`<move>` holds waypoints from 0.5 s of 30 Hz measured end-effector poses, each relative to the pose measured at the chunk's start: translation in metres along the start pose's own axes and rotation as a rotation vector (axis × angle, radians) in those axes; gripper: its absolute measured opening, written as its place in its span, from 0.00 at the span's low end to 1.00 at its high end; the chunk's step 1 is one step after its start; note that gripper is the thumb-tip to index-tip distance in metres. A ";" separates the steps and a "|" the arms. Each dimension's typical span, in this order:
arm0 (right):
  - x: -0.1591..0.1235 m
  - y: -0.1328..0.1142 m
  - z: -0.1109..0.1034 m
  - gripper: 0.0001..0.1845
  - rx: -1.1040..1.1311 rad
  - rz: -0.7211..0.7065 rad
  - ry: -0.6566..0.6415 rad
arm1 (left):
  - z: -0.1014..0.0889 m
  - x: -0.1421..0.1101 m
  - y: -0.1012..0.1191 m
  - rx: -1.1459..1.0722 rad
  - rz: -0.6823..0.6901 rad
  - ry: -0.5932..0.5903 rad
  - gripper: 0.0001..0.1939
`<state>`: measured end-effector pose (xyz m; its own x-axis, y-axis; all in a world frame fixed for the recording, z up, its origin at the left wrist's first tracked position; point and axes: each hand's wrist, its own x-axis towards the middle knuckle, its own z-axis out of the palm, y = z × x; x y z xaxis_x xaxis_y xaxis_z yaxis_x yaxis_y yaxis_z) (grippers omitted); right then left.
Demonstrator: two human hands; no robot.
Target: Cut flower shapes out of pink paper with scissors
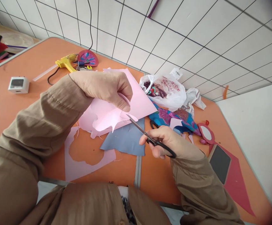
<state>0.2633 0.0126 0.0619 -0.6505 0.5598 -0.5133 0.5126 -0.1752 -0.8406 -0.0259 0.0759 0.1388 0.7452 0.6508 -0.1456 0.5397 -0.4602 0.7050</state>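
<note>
My left hand [108, 89] pinches a pink sheet [106, 123] whose lower edge is cut into a wavy, pointed outline. In my right hand [164, 140] is a pair of scissors [139, 128] with black handles, fingers through the loops. The blades point up and left, and their tips meet the pink sheet just below my left thumb. Whether the blades are parted cannot be made out. Behind my left hand lies a larger pink sheet [143, 101]. A blue-grey piece [126, 140] rests under the work, and a pink offcut [89, 167] with a curved hole lies nearer me.
A yellow glue gun [67, 62] with a cord and a white adapter [18, 85] are on the left. At the back sits a plastic bag [173, 93] beside patterned blue cloth [175, 117]. A phone [219, 164] rests on a red sheet [239, 187] at right.
</note>
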 end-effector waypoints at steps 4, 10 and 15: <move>0.000 -0.001 0.001 0.35 0.017 0.027 0.005 | -0.001 0.001 0.000 -0.017 0.041 -0.060 0.11; -0.001 -0.003 0.001 0.38 -0.016 0.023 0.002 | -0.002 0.000 0.003 -0.019 0.062 -0.060 0.11; -0.001 -0.005 0.001 0.38 -0.093 -0.016 -0.004 | 0.000 0.001 0.003 -0.012 0.032 -0.091 0.11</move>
<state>0.2603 0.0121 0.0663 -0.6614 0.5584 -0.5007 0.5516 -0.0903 -0.8292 -0.0234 0.0751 0.1406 0.7947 0.5781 -0.1849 0.5107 -0.4723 0.7184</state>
